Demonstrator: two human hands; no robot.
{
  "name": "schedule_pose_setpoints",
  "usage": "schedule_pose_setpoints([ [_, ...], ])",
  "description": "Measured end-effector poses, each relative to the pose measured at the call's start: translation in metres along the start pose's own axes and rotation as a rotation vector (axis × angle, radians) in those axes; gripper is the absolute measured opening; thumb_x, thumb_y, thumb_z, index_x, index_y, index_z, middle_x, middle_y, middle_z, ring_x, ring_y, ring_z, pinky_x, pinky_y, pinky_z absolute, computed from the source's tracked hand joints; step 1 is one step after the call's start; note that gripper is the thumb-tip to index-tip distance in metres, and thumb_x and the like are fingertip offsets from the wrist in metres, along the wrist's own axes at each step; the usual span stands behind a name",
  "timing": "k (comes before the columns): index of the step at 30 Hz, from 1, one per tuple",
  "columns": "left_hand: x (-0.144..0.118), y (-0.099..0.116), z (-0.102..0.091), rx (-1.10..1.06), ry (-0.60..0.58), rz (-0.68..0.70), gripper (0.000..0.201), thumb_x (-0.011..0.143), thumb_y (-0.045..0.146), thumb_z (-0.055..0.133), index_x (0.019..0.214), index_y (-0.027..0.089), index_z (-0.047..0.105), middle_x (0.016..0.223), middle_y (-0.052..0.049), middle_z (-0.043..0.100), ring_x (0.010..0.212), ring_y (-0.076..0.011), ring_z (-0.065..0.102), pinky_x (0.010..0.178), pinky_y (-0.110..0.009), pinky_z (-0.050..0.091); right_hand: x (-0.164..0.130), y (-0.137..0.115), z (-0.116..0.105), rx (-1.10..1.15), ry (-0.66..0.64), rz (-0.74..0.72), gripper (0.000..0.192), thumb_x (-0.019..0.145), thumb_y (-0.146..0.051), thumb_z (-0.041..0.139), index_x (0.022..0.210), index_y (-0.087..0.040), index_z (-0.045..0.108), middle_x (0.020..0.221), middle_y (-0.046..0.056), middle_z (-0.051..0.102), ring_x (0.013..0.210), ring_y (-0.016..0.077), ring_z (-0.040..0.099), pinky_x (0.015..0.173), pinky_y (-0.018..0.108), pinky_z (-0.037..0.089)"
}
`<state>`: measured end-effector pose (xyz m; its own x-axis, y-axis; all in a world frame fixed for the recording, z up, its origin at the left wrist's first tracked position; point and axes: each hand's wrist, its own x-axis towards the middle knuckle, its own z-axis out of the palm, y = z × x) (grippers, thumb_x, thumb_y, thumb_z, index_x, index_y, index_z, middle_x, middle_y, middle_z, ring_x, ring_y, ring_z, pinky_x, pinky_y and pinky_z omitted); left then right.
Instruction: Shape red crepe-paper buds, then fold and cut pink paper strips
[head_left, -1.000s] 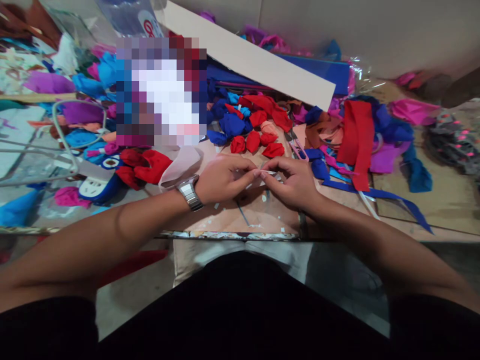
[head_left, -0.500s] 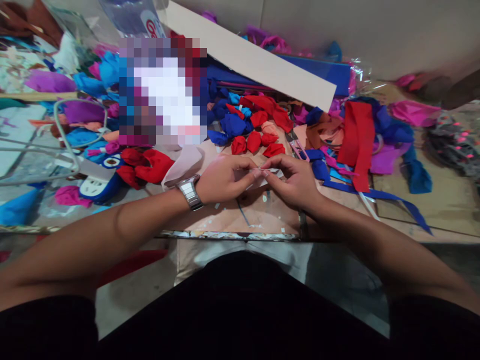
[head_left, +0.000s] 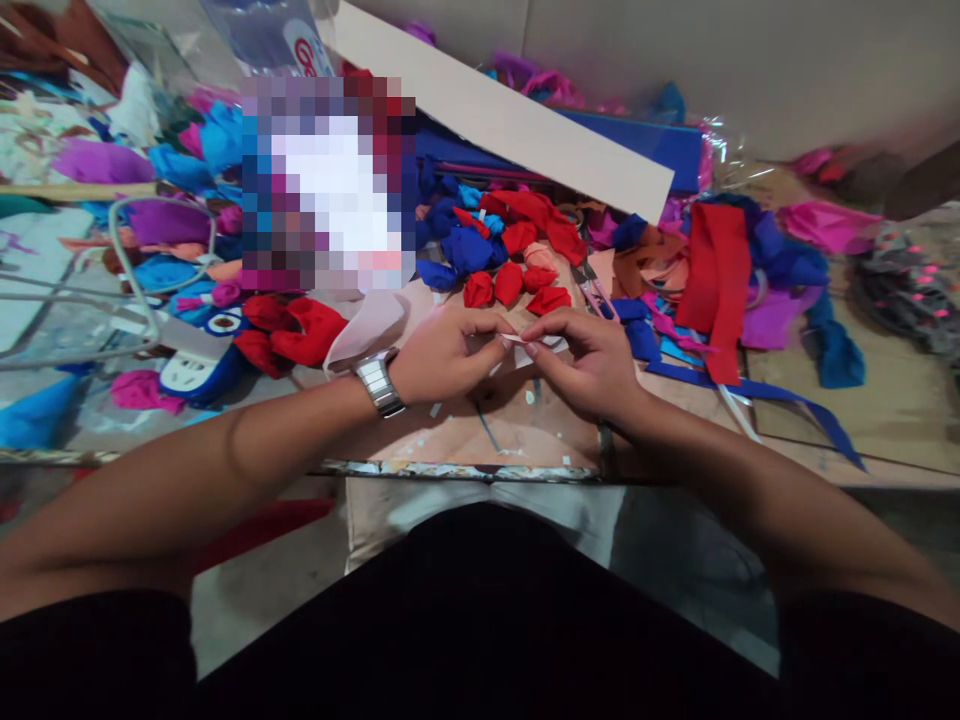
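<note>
My left hand, with a metal watch at its wrist, pinches a thin pale strip between thumb and forefinger. From the other side my right hand pinches the same strip, and the two hands' fingertips almost meet. Whether it is paper or cloth I cannot tell. Just beyond the fingers lie small crumpled red pieces, shaped like flower buds. A pale pink sheet lies close behind my left hand.
Dark blue crumpled pieces lie behind the red ones. A long white board slants across the back. On the right hangs a folded red strip; at left are a blue-and-white power socket and a bent metal frame.
My fingertips have shifted slightly on the pale strip, and a little more of it shows between them. Both forearms stay almost where they were.
</note>
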<state>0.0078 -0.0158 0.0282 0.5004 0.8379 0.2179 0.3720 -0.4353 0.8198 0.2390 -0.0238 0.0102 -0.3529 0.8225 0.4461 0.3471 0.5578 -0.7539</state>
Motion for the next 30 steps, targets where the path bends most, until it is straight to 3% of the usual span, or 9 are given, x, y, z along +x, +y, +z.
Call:
schedule_pose_setpoints([
  [9,0.0,0.0014,-0.0012,0.003,0.0,-0.01,0.028,0.089,0.029,0.057,0.094,0.016,0.081,0.081,-0.003,0.079,0.07,-0.0156,0.067,0.066,-0.027,0.048,0.001,0.0005,0.0,-0.006,0.006,-0.021,0.007,0.094,-0.027,0.075,0.098,-0.026,0.08,0.097,0.004,0.082,0.088,0.0221,0.076,0.085,0.037,0.061],
  [15,0.0001,0.0013,0.0004,-0.037,0.011,-0.006,0.032,0.097,0.042,0.065,0.09,0.015,0.08,0.08,-0.003,0.079,0.068,-0.0139,0.067,0.065,-0.025,0.049,0.0013,0.0006,0.0003,-0.044,0.003,-0.105,0.007,0.094,-0.023,0.075,0.1,-0.025,0.079,0.096,0.003,0.081,0.086,0.0204,0.077,0.081,0.035,0.06],
  [25,0.0019,-0.003,0.0028,-0.036,0.073,0.007,0.025,0.095,0.033,0.064,0.087,0.016,0.08,0.078,-0.001,0.078,0.07,-0.0132,0.068,0.068,-0.023,0.051,0.0024,0.0027,0.0006,-0.171,0.053,-0.255,0.007,0.096,-0.023,0.075,0.102,-0.026,0.077,0.095,0.003,0.081,0.083,0.0197,0.077,0.077,0.033,0.06],
  [30,0.0011,-0.0021,0.0037,0.016,0.105,0.008,0.024,0.095,0.034,0.065,0.088,0.017,0.081,0.08,0.0,0.079,0.072,-0.0139,0.07,0.07,-0.025,0.051,0.0026,0.0024,0.0006,-0.208,0.05,-0.245,0.008,0.099,-0.025,0.071,0.104,-0.026,0.077,0.097,0.003,0.082,0.086,0.0207,0.078,0.08,0.035,0.061],
])
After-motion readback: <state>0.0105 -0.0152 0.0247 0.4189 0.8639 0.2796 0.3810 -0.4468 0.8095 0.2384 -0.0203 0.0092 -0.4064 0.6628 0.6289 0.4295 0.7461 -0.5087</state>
